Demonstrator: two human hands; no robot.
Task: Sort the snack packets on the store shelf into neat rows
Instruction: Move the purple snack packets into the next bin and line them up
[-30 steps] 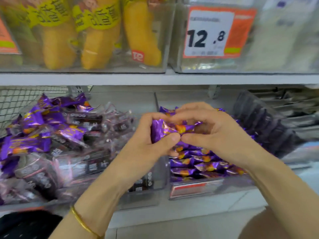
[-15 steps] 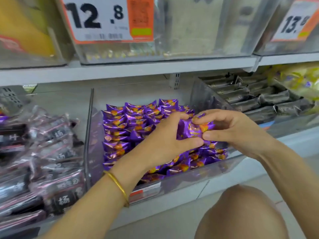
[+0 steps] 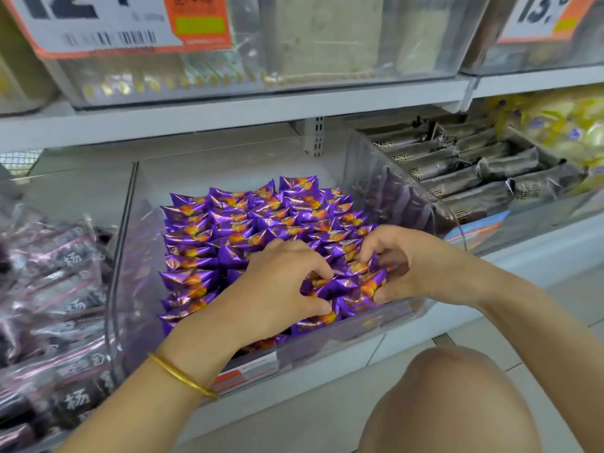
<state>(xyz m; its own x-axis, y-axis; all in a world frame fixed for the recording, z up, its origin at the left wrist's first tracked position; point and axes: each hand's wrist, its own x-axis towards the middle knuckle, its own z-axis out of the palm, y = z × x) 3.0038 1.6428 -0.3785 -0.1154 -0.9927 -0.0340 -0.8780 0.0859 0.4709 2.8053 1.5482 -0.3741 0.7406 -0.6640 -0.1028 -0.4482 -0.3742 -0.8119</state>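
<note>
Purple snack packets (image 3: 228, 223): stacked in rows inside clear bin (image 3: 130, 273) on lower shelf (image 3: 212, 165). Left hand (image 3: 277, 289): fingers curled, pinching purple snack packets at bin's front right. Right hand (image 3: 415, 266): just beside, likewise gripping adjoining packets.

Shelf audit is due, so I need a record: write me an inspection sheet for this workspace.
Surface: white store shelf holding a clear bin.
Job's things: purple snack packets in rows inside the clear bin.
Clutter: dark pink-edged packets heaped loosely at left.
Grips: left hand and right hand each pinch purple snack packets at the bin's front right.
Cables: nothing seen.
Surroundings: grey packets in the right-hand bin, price tags above, a knee below.
</note>
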